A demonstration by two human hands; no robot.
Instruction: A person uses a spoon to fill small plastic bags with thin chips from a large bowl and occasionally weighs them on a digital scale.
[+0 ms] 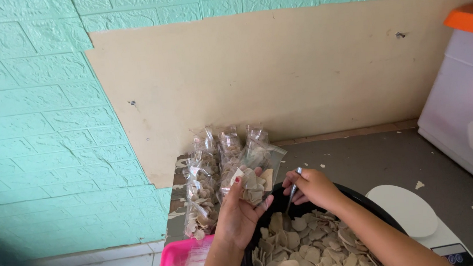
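Note:
My left hand holds a clear plastic bag partly filled with pale flat chips, just above the far rim of a black bowl. My right hand grips a metal spoon whose tip points down into the bowl, close to the bag's side. The bowl is heaped with pale round chips. Behind the held bag, several filled clear bags of chips lean against the wall.
A white kitchen scale sits to the right of the bowl on the grey counter, which is scattered with chip crumbs. A pink basket is at the lower left. A white plastic box with an orange lid stands at right.

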